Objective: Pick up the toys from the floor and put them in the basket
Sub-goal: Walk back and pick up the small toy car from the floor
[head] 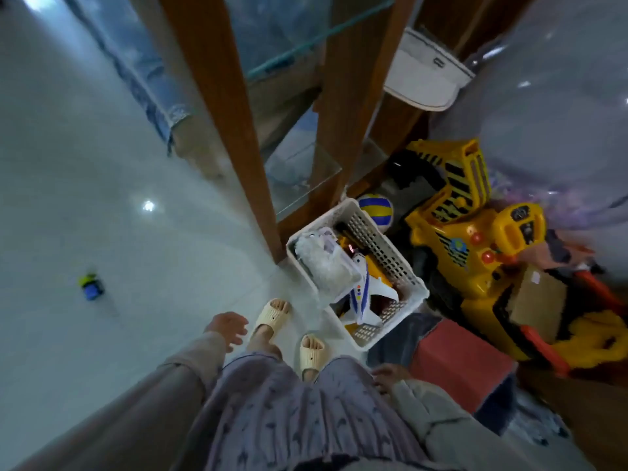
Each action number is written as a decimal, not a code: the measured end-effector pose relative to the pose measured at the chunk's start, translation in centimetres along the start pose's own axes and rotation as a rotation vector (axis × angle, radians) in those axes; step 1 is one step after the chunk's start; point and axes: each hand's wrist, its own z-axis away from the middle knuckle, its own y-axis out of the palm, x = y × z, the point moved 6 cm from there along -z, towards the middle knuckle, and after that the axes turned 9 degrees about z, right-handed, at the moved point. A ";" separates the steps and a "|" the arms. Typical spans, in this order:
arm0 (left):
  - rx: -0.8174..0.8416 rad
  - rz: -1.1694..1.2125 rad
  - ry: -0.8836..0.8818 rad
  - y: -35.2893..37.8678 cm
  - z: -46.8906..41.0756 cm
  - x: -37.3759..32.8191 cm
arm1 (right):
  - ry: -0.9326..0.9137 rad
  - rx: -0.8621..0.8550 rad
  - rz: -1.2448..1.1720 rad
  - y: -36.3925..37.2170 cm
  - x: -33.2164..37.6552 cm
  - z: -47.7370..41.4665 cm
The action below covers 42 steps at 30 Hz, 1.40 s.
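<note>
The person stands on a pale glossy tile floor (85, 164) and looks down along a loose purple patterned garment to two feet in cream rubber slippers (272, 317). The left hand (227, 329) comes out of a grey sleeve and hangs over the floor with the fingers spread apart and nothing in them. The right hand (385, 377) is mostly hidden behind the garment and its own grey sleeve; only some knuckles show, so I cannot tell if it is spread or closed, or if it holds something.

Just to the right of the feet stands a white perforated plastic basket (377, 243). Inside it lie a white toy airplane with blue stripes (362, 290), a crumpled clear plastic bag (323, 256) and some yellow pieces that are half covered and hard to name. The airplane's tail sticks over the near rim.

Well apart, on the floor at the left, lies a small blue and green toy car (91, 285), blurred, so its details are not readable.

Behind the basket rests a blue, yellow and white ball (375, 209), partly cut by the basket rim. To the right is a large yellow ride-on toy truck (472, 232), and near it a red box (465, 365). A wooden frame with glass shelves (221, 96) rises above the basket.
</note>
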 end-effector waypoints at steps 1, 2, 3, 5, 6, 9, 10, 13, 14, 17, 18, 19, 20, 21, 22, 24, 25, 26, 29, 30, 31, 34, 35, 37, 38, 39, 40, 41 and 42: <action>-0.010 0.011 -0.022 -0.2 0.4 2.9 | -0.028 -0.027 0.025 -0.4 0.3 -0.3; -0.019 0.023 -0.033 -0.4 0.8 5.8 | -0.059 -0.054 0.091 -0.7 0.8 -0.7; -0.039 0.047 -0.040 -0.6 1.1 8.7 | -0.100 -0.064 0.185 -0.7 1.7 -0.9; -0.105 0.132 -0.077 -0.9 1.9 14.4 | -0.186 -0.080 0.369 0.0 3.9 -1.3; -0.139 0.178 -0.100 -1.1 2.3 17.0 | -0.230 -0.082 0.455 0.5 5.3 -1.6; -0.216 0.350 -0.167 -1.3 3.7 23.4 | -0.296 0.004 0.609 3.1 9.7 -1.1; -0.231 0.414 -0.195 -1.1 4.3 25.3 | -0.295 0.026 0.596 4.1 11.1 -0.8; -0.287 0.621 -0.260 -0.4 6.2 30.0 | -0.338 0.036 0.646 7.1 15.0 0.8; -0.305 0.696 -0.274 0.0 6.7 31.2 | -0.347 0.046 0.680 8.2 16.1 1.3; -0.332 0.871 -0.318 1.0 8.1 34.0 | -0.364 0.085 0.735 11.4 19.1 2.2; -0.336 0.908 -0.336 1.2 8.4 34.8 | -0.372 0.089 0.754 12.4 20.0 2.4; -0.341 0.939 -0.357 1.4 8.6 35.5 | -0.381 0.092 0.771 13.4 20.8 2.5; -0.344 0.960 -0.378 1.4 8.8 36.2 | -0.392 0.094 0.788 14.5 21.6 2.6; -0.344 0.971 -0.390 1.2 8.7 36.7 | -0.396 0.096 0.813 15.6 22.2 2.5; -0.344 0.979 -0.395 0.8 8.6 37.1 | -0.395 0.099 0.844 16.7 22.8 2.4; -0.353 0.987 -0.385 -1.0 8.3 37.4 | -0.386 0.110 0.884 18.9 23.9 2.0; -0.362 0.968 -0.365 -2.4 7.9 37.4 | -0.376 0.112 0.897 19.8 24.5 1.7; -0.376 0.938 -0.346 -4.1 7.6 37.3 | -0.361 0.110 0.913 20.7 24.9 1.4; -0.379 0.914 -0.291 -10.4 6.7 36.8 | -0.333 0.097 0.941 23.6 26.2 0.8; -0.372 0.929 -0.276 -12.7 6.4 36.6 | -0.326 0.079 0.934 24.4 26.6 0.5; -0.371 0.944 -0.261 -15.1 6.1 36.3 | -0.321 0.056 0.934 25.2 26.9 0.4; -0.392 0.941 -0.198 -21.9 5.7 35.0 | -0.304 0.005 0.971 27.1 27.7 0.4; -0.396 0.938 -0.177 -23.9 5.6 34.4 | -0.315 -0.019 0.999 27.6 28.0 0.3; -0.392 0.945 -0.135 -27.6 5.2 33.4 | -0.342 -0.086 1.069 28.4 29.2 0.4; -0.392 0.942 -0.118 -29.2 5.0 33.0 | -0.337 -0.094 1.086 28.9 29.8 0.7; -0.394 0.940 -0.105 -30.6 4.8 32.7 | -0.326 -0.089 1.101 29.4 30.5 1.0; -0.398 0.942 -0.095 -31.8 4.6 32.4 | -0.317 -0.083 1.127 30.0 31.2 1.5; -0.402 0.948 -0.088 -32.9 4.3 32.1 | -0.312 -0.078 1.164 30.5 31.9 1.9; -0.405 0.955 -0.085 -33.7 4.1 31.9 | -0.308 -0.070 1.202 31.2 32.6 2.2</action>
